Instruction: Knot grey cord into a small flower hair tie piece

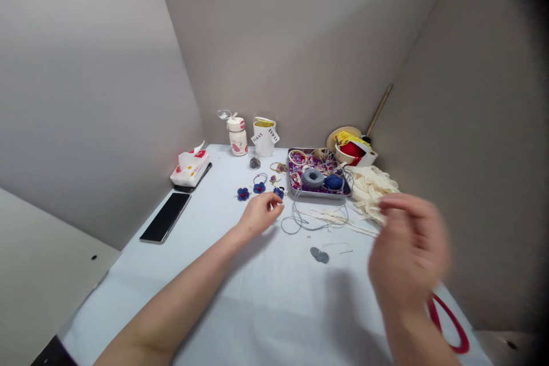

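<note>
Nearest us, our left hand (261, 213) sits low over the white counter (266, 303), its grip curled together just beside a blue crocheted flower (278, 192) and a loop of grey cord (295, 223), while our right hand (407, 251) blurs above the counter's right side near cream lace (373, 194), so we cannot tell how that grip stands. A red loop (448, 326) lies at the right edge, a black phone (165, 217) lies near the left edge, and a metal tray (319, 196) sits toward the far end, where grey walls (278, 40) close in the corner.
</note>
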A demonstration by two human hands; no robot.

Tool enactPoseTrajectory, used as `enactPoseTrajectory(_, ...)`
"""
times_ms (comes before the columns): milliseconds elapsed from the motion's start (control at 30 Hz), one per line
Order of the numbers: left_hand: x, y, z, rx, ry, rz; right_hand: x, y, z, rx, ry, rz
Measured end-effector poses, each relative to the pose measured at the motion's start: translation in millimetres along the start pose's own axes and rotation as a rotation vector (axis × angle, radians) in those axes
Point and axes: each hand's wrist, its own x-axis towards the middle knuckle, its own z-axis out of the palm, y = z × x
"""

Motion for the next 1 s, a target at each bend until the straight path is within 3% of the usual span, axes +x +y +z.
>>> enactPoseTrajectory(133,-4,-21,42.1,0.181,-0.067,0.198,-20,58,25,-0.118,-0.284,0.135)
enactPoseTrajectory(233,-7,-25,59.7,0.267,-0.066,0.190,-35,98,34,-0.205,-0.413,0.088)
enactPoseTrajectory(300,-5,-25,66.3,0.316,-0.058,0.174,-40,111,34,-0.249,-0.439,0.075)
enactPoseTrajectory(467,2,-29,69.3,0.324,-0.087,0.214,-43,112,28,-0.284,-0.474,0.077)
enactPoseTrajectory(667,-4,-21,57.7,0.116,0.155,0.251,-44,109,25,-0.238,-0.419,0.092)
enactPoseTrajectory(833,-15,-11,56.7,-0.030,0.088,0.326,-45,96,26,-0.208,-0.429,0.058)
enactPoseTrajectory(1000,-21,-6,55.8,-0.131,0.129,0.348,-47,94,27,-0.222,-0.565,0.007)
